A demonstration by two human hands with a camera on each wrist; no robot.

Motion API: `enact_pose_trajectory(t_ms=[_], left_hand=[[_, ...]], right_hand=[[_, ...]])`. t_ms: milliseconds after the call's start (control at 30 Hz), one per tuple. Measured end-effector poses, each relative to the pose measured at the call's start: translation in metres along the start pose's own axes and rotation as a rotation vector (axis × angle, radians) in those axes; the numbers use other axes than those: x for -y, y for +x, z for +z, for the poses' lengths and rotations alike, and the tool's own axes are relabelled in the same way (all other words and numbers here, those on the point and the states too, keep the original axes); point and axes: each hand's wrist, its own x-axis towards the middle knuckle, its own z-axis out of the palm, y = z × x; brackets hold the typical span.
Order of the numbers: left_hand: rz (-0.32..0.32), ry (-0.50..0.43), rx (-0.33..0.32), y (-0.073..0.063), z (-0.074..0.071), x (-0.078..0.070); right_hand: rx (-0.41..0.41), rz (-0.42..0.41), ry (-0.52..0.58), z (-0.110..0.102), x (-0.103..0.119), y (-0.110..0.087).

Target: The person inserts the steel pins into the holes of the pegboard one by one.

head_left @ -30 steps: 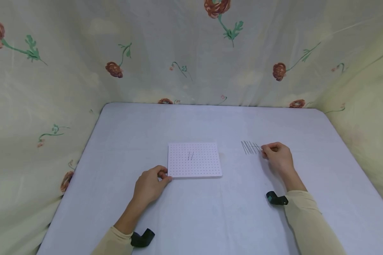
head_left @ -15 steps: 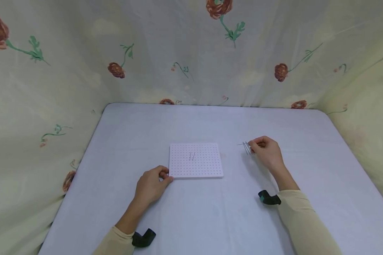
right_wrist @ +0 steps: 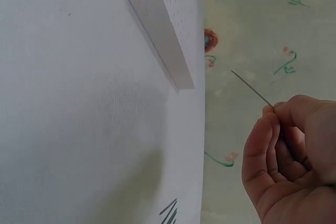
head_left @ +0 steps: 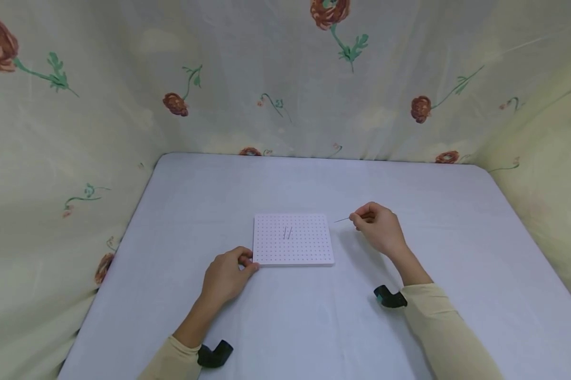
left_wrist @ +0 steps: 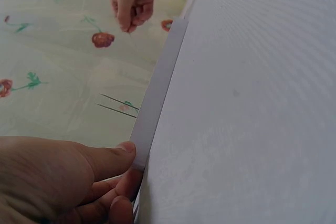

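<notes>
A white pegboard (head_left: 292,248) with rows of small holes lies on the table. Two thin metal pins (left_wrist: 116,110) stand upright in it, slightly tilted. My left hand (head_left: 227,274) grips the board's near left corner between thumb and fingers, the thumb (left_wrist: 118,158) lying along its edge. To the right of the board, above the table, my right hand (head_left: 379,228) pinches another thin metal pin (right_wrist: 252,88) between thumb and index finger. Its free end points left, close to the board's far right corner in the head view.
Several loose pins (right_wrist: 168,212) lie on the white tabletop (head_left: 285,316), low in the right wrist view; my right hand hides them in the head view. A flower-patterned curtain (head_left: 285,79) surrounds the table at the back and sides. Each wrist carries a black camera mount (head_left: 215,354).
My right hand has lifted a pin from the loose row and carried it left toward the board. The left hand has stayed at the board's corner.
</notes>
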Motion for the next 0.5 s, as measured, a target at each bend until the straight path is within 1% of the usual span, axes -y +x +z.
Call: enact_pose_trajectory(t_ms=[167, 500], left_hand=[[0.005, 0.000, -0.003, -0.001, -0.001, 0.000], [-0.008, 0.008, 0.001, -0.001, -0.001, -0.001]], right_hand=[[0.031, -0.067, -0.041, 0.007, 0.009, -0.001], [0.063, -0.158, -0.094, 0.022, 0.030, -0.005]])
